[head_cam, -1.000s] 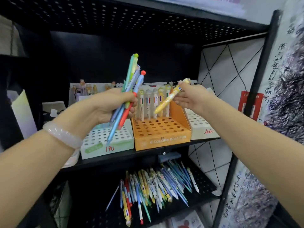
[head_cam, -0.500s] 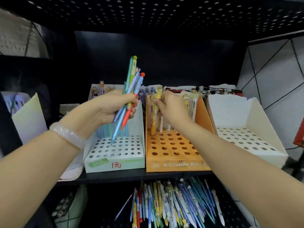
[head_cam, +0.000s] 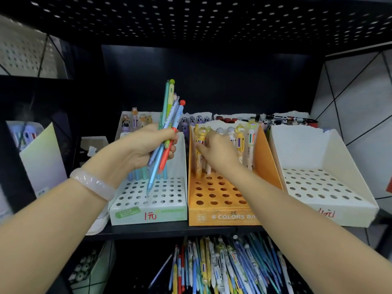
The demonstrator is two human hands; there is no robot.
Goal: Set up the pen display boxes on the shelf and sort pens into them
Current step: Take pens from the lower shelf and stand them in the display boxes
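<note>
Left grip [head_cam: 146, 145] curled tight, raised; right grip [head_cam: 214, 152] pinching, forward.

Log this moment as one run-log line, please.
left hand: holds pen bundle above green box | right hand: at yellow pen in orange box | white box: no pens

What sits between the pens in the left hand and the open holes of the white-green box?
Nothing visible. The pen bundle in the left hand hangs directly over the white-green box; its front holes lie open, and only the back row holds blue pens.
</note>
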